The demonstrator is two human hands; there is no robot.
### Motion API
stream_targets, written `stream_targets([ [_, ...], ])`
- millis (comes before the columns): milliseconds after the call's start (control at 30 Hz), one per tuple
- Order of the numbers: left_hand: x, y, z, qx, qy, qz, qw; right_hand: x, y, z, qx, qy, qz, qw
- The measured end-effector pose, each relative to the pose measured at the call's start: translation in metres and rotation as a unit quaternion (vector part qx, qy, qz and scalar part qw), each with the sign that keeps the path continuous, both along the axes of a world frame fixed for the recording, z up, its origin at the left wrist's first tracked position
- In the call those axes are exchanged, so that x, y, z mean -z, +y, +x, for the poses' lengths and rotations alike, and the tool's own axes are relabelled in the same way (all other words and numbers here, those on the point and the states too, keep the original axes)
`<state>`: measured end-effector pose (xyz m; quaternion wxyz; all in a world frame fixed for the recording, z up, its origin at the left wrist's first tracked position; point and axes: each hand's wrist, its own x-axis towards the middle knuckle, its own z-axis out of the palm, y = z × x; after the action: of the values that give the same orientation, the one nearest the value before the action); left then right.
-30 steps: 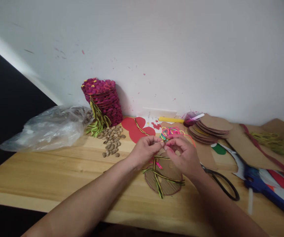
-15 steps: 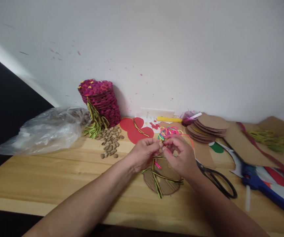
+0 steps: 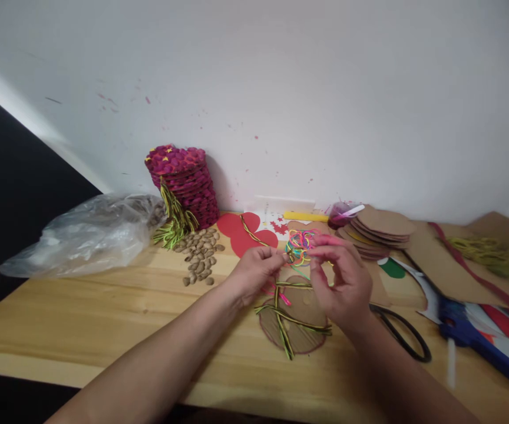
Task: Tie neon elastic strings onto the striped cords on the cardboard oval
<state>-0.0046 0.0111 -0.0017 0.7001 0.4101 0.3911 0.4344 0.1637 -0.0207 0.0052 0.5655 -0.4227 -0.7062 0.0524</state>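
My left hand [image 3: 257, 272] pinches thin coloured strands just above a round cardboard disc [image 3: 296, 318]. Yellow-green and black cords [image 3: 286, 321] cross on the disc, which lies flat on the wooden table [image 3: 104, 318]. My right hand [image 3: 343, 282] is raised beside the left one. Its fingers are curled and hold a bright pink strand that runs to a tangle of neon rubber bands [image 3: 299, 243] right behind my fingertips. The two hands are a few centimetres apart.
Black scissors [image 3: 402, 335] lie right of the disc, with a blue-handled tool [image 3: 479, 341] further right. A stack of cardboard discs [image 3: 380, 229], a purple decorated stack [image 3: 184, 182], loose seeds [image 3: 199, 256], a plastic bag [image 3: 91, 232] and red paper shapes [image 3: 241, 232] line the wall.
My right hand has lifted and drawn slightly right, away from the left hand, stretching the pink strand. The left hand has stayed in place over the disc.
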Motion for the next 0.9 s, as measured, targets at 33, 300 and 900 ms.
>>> stream_targets([
  [33, -0.001, -0.001, 0.000, 0.002, 0.013, 0.006, 1.000, -0.001, -0.002, -0.001, -0.011, -0.008, 0.007, 1.000],
  [300, -0.009, -0.006, 0.002, 0.032, 0.057, 0.013, 0.998, 0.007, 0.000, -0.005, -0.076, -0.057, -0.115, 0.989],
  [900, 0.000, 0.000, -0.003, 0.078, 0.012, -0.062, 0.995, 0.001, 0.000, -0.003, -0.111, -0.003, -0.137, 0.984],
])
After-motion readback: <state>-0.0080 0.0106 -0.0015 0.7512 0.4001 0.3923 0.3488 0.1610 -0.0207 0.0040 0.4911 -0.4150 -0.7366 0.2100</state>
